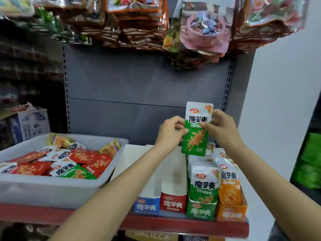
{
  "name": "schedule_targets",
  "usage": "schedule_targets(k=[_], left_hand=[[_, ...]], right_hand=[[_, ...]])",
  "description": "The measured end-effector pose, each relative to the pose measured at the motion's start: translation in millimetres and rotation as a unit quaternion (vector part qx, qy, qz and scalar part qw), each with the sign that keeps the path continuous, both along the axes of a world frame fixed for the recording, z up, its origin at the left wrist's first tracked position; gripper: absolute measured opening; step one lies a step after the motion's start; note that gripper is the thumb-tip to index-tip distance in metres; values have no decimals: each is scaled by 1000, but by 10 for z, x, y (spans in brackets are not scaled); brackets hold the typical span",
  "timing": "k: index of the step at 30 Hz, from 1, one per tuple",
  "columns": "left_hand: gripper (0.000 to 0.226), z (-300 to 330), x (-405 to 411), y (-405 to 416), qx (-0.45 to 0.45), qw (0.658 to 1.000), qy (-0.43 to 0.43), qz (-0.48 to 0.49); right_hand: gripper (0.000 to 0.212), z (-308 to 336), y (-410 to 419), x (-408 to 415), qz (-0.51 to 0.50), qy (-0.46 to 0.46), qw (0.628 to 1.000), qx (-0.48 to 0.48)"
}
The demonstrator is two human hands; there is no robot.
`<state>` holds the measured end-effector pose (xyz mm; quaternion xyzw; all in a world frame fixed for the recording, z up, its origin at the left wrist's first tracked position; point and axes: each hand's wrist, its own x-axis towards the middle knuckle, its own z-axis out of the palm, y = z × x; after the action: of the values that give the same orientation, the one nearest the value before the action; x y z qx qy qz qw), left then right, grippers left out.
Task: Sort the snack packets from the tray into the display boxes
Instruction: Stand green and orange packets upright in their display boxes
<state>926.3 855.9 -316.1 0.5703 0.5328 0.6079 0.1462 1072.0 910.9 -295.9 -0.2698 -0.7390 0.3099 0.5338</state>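
1. I see both hands raised in front of the grey shelf back (139, 80), holding one green packet (196, 129) upright between them, above the display boxes.
2. My left hand (171, 131) pinches the packet's left edge, thumb in front and fingers curled behind.
3. My right hand (221, 126) grips the right edge, with its thumb lying across the front at the line where the white top meets the green part.
4. The held packet hangs over the rear of the green box (201, 208), clear of the packets below it.
5. Four boxes stand side by side on the red-edged shelf (173, 225): a blue box (146, 205), a red box (172, 202), the green box, then an orange box (231, 213) furthest right.
6. The green box holds upright green packets (204, 185); the orange box holds orange packets (229, 186). I cannot make out any packets in the blue and red boxes from here.
7. To the left, touching the blue box's side or just beside it, sits the white tray (52, 190), with a loose heap of red, green and yellow packets (69, 162) lying flat inside.
8. Large snack bags (203, 28) hang overhead, and a cardboard carton (29, 124) stands behind the tray at the left.
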Motion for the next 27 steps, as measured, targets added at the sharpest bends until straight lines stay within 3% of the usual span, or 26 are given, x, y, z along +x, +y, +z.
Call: schedule_targets(k=[6,10,13,16,21,27], left_hand=[[13,-3,214,135,37,996,76,24],[9,-106,195,200,-23,991,130,29],[21,-176,196,181,-64,985,162,20],[35,-175,227,127,-30,989,147,14],[44,-191,227,74,8,985,170,29],[23,-297,157,48,-57,972,227,26]], right_hand=[[18,-43,117,268,1,8,1000,23],[23,-159,219,340,-36,-54,998,19],[39,-261,209,372,-62,-107,992,40],[52,-347,139,390,-68,-146,983,85],[50,-416,90,379,-107,-197,967,120],[26,-398,79,363,-145,-307,926,164]])
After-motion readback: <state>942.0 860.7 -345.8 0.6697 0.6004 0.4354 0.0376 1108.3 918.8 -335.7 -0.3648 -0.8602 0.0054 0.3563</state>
